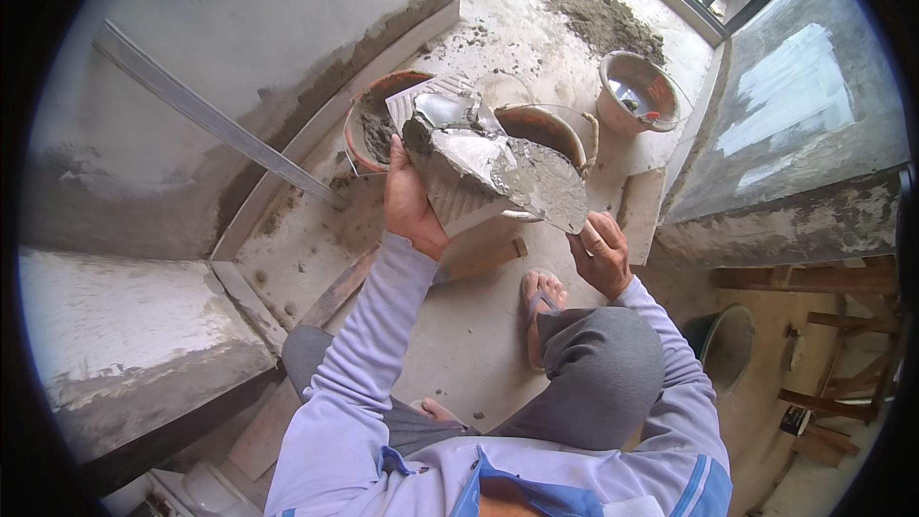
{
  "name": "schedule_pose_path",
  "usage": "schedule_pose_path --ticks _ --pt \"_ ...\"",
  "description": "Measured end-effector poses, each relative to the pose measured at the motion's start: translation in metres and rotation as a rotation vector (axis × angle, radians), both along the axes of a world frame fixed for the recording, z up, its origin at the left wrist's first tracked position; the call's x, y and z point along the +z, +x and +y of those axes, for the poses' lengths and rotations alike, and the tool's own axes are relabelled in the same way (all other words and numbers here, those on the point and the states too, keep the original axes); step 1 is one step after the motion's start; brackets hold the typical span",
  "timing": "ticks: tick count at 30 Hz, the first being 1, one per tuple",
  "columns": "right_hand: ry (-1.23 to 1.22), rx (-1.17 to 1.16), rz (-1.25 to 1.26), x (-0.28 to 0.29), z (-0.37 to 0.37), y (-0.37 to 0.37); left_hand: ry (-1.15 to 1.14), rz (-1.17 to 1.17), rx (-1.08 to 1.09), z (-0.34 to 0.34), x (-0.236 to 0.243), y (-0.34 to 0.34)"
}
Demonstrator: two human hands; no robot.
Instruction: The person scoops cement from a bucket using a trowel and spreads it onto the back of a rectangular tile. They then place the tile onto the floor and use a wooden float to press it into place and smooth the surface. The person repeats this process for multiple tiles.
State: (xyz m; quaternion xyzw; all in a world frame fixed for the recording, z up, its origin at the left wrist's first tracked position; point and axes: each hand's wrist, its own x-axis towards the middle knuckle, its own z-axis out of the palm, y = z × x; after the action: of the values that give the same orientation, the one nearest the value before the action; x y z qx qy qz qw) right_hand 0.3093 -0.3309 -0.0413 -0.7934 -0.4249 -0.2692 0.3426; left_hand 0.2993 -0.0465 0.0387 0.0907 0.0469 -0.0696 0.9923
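My left hand (410, 199) grips the left edge of a pale tile (461, 203), its ribbed back turned up. Grey wet mortar (436, 139) lies in a thick layer over the tile's middle. A trowel, its blade (550, 182) smeared with the same mortar, rests against that layer from the right. My right hand (603, 257) is closed round the trowel's handle, which the fingers mostly hide. Behind the tile stand an orange-rimmed bucket (356, 139) with mortar inside and a second bucket (560, 124), partly covered by the tile and trowel.
A third bucket (617, 115) holding liquid and a red object stands farther right. Loose mortar (613, 19) is heaped at the back. A metal straightedge (201, 105) leans on the left wall. Boards (641, 209) lie about; a dark green bucket (729, 349) and wooden frame (833, 321) are right.
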Motion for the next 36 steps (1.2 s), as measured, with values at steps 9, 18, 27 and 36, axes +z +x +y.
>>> schedule_pose_path --ticks 9,18,27,36 --pt "-0.061 -0.022 0.012 -0.011 -0.014 -0.006 0.174 0.182 0.081 -0.002 -0.014 -0.021" --pt "-0.216 -0.228 0.039 -0.008 -0.060 -0.026 0.015 0.030 0.050 0.035 -0.029 -0.036" --pt "-0.565 0.069 -0.068 0.118 0.020 -0.001 0.211 0.227 0.156 0.047 -0.049 -0.073" --pt "-0.692 0.012 0.039 0.085 -0.004 0.007 -0.137 0.268 -0.004 0.041 -0.078 -0.115"
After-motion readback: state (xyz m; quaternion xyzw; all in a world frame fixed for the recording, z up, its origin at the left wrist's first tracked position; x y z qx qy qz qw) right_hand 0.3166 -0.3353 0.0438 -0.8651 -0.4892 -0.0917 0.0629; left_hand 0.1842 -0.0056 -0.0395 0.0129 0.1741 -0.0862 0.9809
